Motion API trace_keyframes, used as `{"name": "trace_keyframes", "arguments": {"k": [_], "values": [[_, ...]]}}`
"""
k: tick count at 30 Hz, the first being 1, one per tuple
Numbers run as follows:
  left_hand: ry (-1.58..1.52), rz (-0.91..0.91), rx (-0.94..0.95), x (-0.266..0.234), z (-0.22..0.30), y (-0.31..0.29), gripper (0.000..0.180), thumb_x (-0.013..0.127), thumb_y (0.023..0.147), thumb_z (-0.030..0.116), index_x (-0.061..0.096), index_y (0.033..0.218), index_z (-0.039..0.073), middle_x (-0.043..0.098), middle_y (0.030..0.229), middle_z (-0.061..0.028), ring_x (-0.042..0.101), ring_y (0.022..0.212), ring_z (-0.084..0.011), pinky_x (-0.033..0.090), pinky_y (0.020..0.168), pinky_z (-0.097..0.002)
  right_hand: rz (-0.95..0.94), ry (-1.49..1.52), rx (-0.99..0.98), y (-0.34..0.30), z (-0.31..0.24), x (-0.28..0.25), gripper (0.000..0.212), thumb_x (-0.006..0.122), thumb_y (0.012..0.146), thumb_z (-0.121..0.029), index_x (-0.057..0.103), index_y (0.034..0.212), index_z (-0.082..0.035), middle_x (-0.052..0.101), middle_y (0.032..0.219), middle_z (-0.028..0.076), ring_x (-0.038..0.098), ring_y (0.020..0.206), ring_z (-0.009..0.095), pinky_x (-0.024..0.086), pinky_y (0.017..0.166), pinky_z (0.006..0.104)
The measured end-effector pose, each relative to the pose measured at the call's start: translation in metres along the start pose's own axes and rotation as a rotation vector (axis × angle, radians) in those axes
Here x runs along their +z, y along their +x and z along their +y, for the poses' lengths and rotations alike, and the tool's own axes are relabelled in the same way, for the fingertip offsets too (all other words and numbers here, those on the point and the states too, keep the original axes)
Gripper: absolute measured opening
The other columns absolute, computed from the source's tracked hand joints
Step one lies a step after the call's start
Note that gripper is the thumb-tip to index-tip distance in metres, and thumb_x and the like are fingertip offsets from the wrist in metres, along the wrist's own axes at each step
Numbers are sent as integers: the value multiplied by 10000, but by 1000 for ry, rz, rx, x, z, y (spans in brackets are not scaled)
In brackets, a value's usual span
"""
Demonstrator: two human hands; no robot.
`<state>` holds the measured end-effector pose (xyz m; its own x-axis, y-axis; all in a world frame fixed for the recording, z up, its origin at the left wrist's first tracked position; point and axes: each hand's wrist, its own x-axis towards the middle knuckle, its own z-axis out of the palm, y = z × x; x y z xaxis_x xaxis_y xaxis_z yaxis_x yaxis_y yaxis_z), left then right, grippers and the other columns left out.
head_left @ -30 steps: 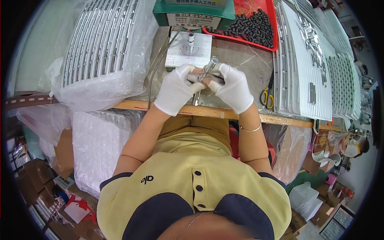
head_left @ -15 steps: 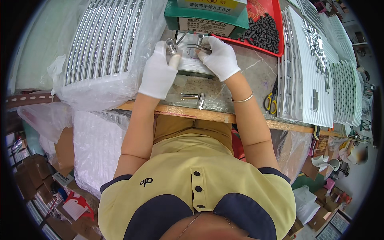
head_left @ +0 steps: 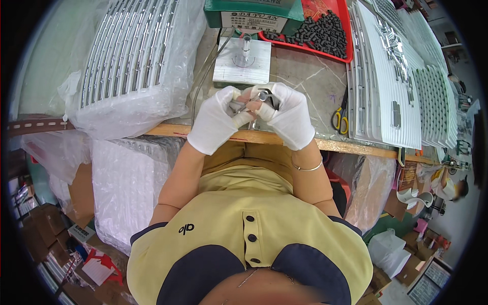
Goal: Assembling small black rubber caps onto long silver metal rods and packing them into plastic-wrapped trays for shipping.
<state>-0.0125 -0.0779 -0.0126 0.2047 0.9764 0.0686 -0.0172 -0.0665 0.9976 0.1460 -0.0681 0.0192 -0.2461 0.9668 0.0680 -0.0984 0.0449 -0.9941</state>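
Note:
Both my hands wear white gloves with bare fingertips, and they meet close to the bench's front edge. My left hand (head_left: pixel 216 119) is closed, its fingers pinching a small chrome tube that my fingers partly hide. My right hand (head_left: pixel 292 114) is closed around a pair of dark metal tweezers (head_left: pixel 275 98). The round end of a chrome cylinder (head_left: pixel 263 95) shows between the two hands. Another chrome tube (head_left: pixel 252 125) lies on the bench just below them, partly covered. Beyond the hands is a metal block (head_left: pixel 259 63) with an upright shiny post (head_left: pixel 246 46).
Behind the block stands a green box-shaped machine (head_left: pixel 213 19), with a cable beside it. A red tray (head_left: pixel 349 33) of black short tubes is at the back right. Yellow-and-black scissors (head_left: pixel 339 122) lie near white ribbed trays (head_left: pixel 386 91). Plastic-wrapped rows of chrome tubes (head_left: pixel 127 56) are at left.
Both hands have drawn back from the metal block toward the bench's front edge and come together. The block's post is now uncovered.

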Motion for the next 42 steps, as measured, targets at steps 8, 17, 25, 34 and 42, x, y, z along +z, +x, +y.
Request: {"name": "trace_keyframes", "arguments": {"k": [8, 17, 25, 34, 42], "values": [[543, 239, 92, 14, 9, 0, 180, 708, 759, 102, 556, 827, 31, 611, 731, -100, 578, 628, -146, 464, 582, -291, 236, -569, -198, -2, 5, 6, 303, 777, 704, -277, 650, 822, -29, 610, 701, 117, 573, 595, 228, 469, 578, 318], [760, -95, -45, -14, 15, -5, 193, 591, 788, 85, 584, 978, 52, 591, 692, -71, 578, 625, -189, 469, 612, -297, 403, -774, 194, -10, 17, -91, 227, 559, 902, -215, 541, 1043, -38, 651, 792, 150, 642, 715, 279, 488, 662, 366], [1120, -337, -117, -15, 3, 7, 220, 666, 773, 136, 635, 988, 103, 647, 786, -99, 622, 694, -219, 474, 626, -314, 499, -850, 269, 31, 32, -144, 229, 574, 874, -240, 592, 1017, -62, 676, 809, 112, 650, 798, 275, 481, 723, 364], [-38, 127, -135, -5, 0, 11, 135, 643, 835, 61, 638, 971, 66, 589, 778, 12, 498, 644, -62, 416, 603, -199, 346, -1374, 553, 120, 24, -165, 384, 513, 881, -415, 658, 1037, -95, 633, 1075, 168, 593, 1017, 356, 471, 858, 435], [170, 59, 340, -2, -20, 30, 144, 622, 863, 81, 593, 1001, 52, 615, 932, -43, 564, 687, -101, 441, 595, -208, 154, -1519, 573, 148, 27, -172, 402, 519, 880, -409, 648, 1075, -82, 622, 1095, 177, 588, 1023, 357, 474, 856, 430]]}}
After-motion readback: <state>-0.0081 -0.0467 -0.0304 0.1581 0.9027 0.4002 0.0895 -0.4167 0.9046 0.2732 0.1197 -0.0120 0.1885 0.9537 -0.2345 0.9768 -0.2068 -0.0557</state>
